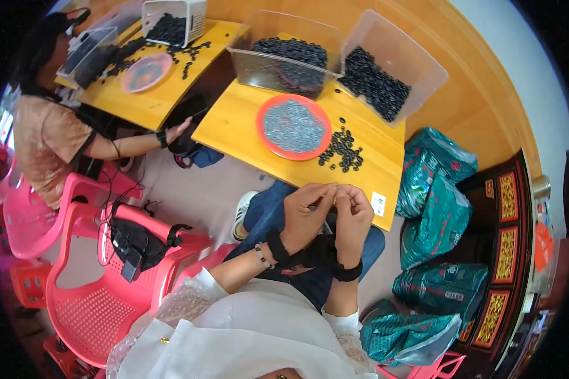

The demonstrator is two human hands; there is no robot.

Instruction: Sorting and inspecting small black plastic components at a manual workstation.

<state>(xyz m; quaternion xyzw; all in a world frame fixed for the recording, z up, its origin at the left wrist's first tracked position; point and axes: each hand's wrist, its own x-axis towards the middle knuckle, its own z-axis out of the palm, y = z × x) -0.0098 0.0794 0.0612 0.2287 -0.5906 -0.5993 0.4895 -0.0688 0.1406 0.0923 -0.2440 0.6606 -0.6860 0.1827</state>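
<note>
Just past the near edge of the yellow table point(234, 129), my left hand point(308, 215) and my right hand point(352, 218) meet with fingertips pinched together. Whatever sits between them is too small to make out. Beyond my hands lies a loose pile of small black pieces point(344, 150) on the tabletop. To its left stands a round red plate point(293, 155), heaped with small silvery metal pieces point(292, 125) that look like pins. A small white label point(378, 203) is on the table's right corner.
Two clear bins, one upright point(246, 71) and one tipped point(417, 60), hold more black pieces at the back. Teal bags point(439, 221) line the right side. At left, a person point(51, 136) sits by another table with a pink plate point(161, 65). Pink chairs point(101, 303) stand behind.
</note>
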